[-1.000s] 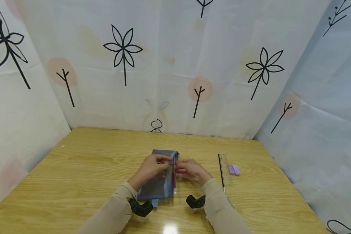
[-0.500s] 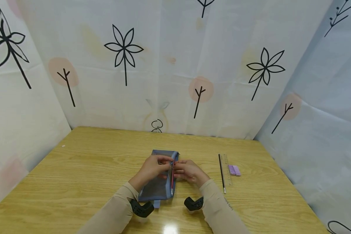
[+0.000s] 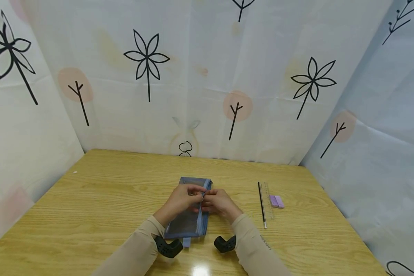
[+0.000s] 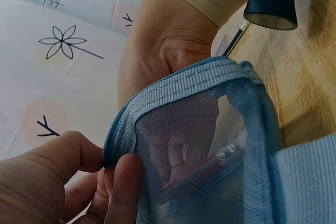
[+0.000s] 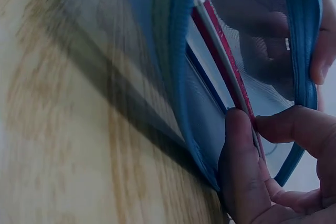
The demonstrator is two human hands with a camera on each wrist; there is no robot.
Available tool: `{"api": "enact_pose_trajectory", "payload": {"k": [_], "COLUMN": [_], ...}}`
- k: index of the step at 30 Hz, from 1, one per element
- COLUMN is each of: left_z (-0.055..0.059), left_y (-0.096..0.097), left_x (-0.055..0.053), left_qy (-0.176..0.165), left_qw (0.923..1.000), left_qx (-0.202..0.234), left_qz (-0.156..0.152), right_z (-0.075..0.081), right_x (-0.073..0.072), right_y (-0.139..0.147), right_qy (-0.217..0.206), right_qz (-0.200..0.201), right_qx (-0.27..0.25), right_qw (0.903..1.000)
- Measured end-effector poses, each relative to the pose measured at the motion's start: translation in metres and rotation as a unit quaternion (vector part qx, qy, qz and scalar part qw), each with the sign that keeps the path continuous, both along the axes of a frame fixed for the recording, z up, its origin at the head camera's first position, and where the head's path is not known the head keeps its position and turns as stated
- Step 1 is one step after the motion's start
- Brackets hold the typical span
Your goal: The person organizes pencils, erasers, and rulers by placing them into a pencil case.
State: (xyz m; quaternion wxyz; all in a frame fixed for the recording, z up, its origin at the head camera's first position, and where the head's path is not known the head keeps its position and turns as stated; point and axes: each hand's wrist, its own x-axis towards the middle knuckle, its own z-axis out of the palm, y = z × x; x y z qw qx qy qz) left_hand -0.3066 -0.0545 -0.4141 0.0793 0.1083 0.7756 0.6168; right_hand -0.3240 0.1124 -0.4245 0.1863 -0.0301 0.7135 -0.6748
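Observation:
A blue mesh zip pouch (image 3: 184,226) lies on the table between both hands. With thumb and fingers, my left hand (image 3: 182,199) pinches the zipper edge of its mouth, holding that side up; the left wrist view shows the raised zipper tape (image 4: 184,82) close. My right hand (image 3: 223,204) reaches into the opening and pinches a red pencil (image 5: 223,53) between thumb and finger. The pencil, with a silvery stripe and metal eraser band, lies lengthwise inside the pouch. From the head view it is hidden by the pouch and hands.
Right of the hands lie a black pencil (image 3: 262,205), a clear ruler (image 3: 267,200) and two purple blocks like erasers (image 3: 276,201) side by side. A tiny white scrap (image 3: 74,172) sits at the far left of the wooden table (image 3: 124,172). Printed cloth walls enclose the back and sides.
My right hand has moved left with the red pencil, from beside the pouch's edge into its mouth. The left hand keeps its hold on the edge.

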Motion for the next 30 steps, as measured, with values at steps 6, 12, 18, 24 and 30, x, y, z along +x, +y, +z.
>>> {"api": "enact_pose_trajectory", "payload": {"k": [6,12,18,24,30], "left_z": [0.002,0.003,0.001,0.000,-0.001], "left_y": [0.001,0.002,0.002,0.002,-0.001], "left_x": [0.001,0.002,0.002,0.001,-0.001], "left_qy": [-0.011,-0.007,-0.002,-0.007,-0.009], "left_qw": [0.9999,1.0000,1.0000,1.0000,0.9999], "left_qx": [0.006,0.006,0.006,0.006,0.001], "left_qz": [0.001,0.001,0.001,0.001,-0.005], "right_z": [-0.001,-0.002,-0.003,-0.003,0.004], "right_x": [0.002,0.005,0.007,0.006,0.006], "right_y": [-0.005,-0.010,-0.016,-0.014,-0.002], "right_qy": [0.028,0.112,0.146,0.149,0.144], "right_qz": [-0.021,-0.044,-0.062,-0.041,-0.011], "right_qx": [0.038,0.152,0.199,0.192,0.188], "right_qw": [0.9987,0.9809,0.9670,0.9691,0.9714]}}
